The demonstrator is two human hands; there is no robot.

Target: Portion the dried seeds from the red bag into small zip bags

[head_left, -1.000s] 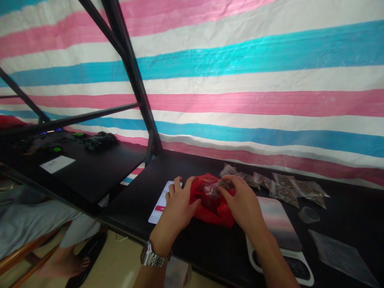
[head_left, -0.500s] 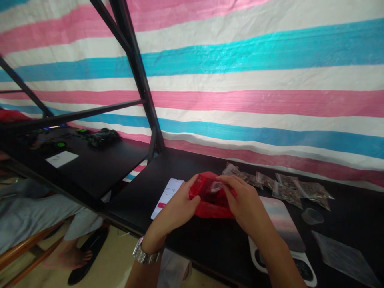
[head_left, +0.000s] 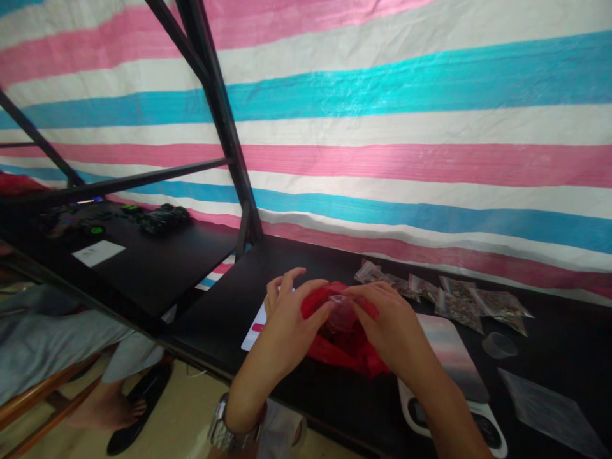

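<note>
Both hands meet over the red bag (head_left: 342, 341) on the tabletop (head_left: 296, 261), the left hand (head_left: 287, 322) half spread gripping its left edge, the right hand (head_left: 389, 328) pinching a clear pouch (head_left: 340, 305) at its mouth.

Both forearms reach forward over the table (head_left: 296, 261), hands close together. The left hand (head_left: 287, 319) curls with fingers spread, a watch on its wrist; the right hand (head_left: 389, 325) pinches, knuckles up.

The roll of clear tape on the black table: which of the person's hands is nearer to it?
Right. The right hand holds the red bag left of the tape roll; the left hand grips the bag's far side, farther away.
</note>
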